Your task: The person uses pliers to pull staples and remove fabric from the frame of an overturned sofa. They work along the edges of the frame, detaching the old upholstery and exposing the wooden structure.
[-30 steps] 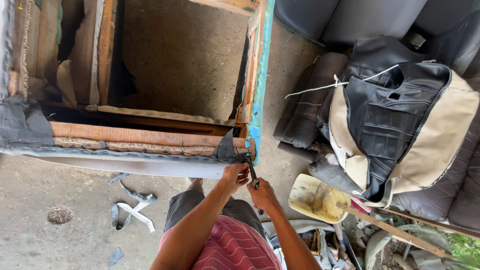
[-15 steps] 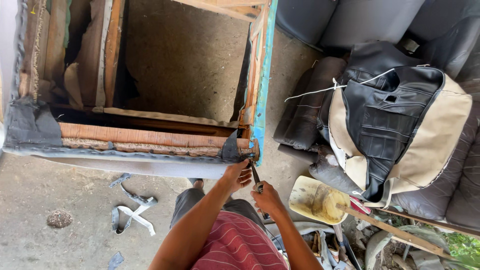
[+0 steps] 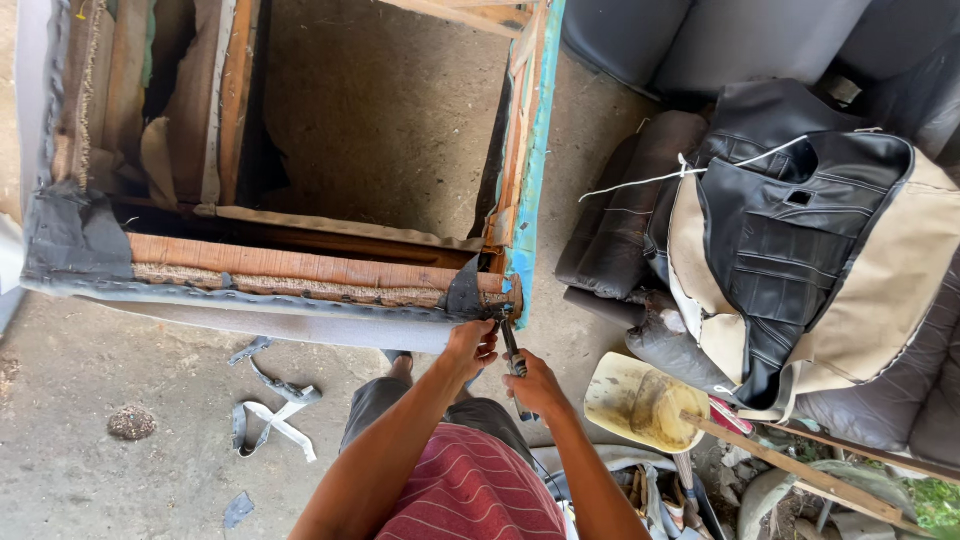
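My right hand (image 3: 535, 385) is wrapped tight round the handles of a pair of pliers (image 3: 513, 352), whose nose points up and away from me into the near right corner of the stripped wooden sofa frame (image 3: 300, 268). My left hand (image 3: 470, 345), just left of the tool, is closed on the loose grey fabric edge (image 3: 462, 296) at that same corner, pinching it against the rail. I judge that I am pulling a staple or tack out of the corner so the old covering comes free; the next move calls for a firm bite on the fastener and a steady levering pull toward me, with the left hand keeping the cloth taut. Below my left hand, grey fabric scraps (image 3: 268, 408) lie on the concrete floor (image 3: 90, 360). To the right of my grip, a pale yellow plastic jug (image 3: 640, 402) rests by a wooden stick (image 3: 800, 462). Farther right and beyond sits a heap of black and cream leatherette covers (image 3: 800, 240). Compared with a second ago, both hands sit in nearly the same spot at the corner; the view has only shifted a little, and the pliers have stayed engaged there.
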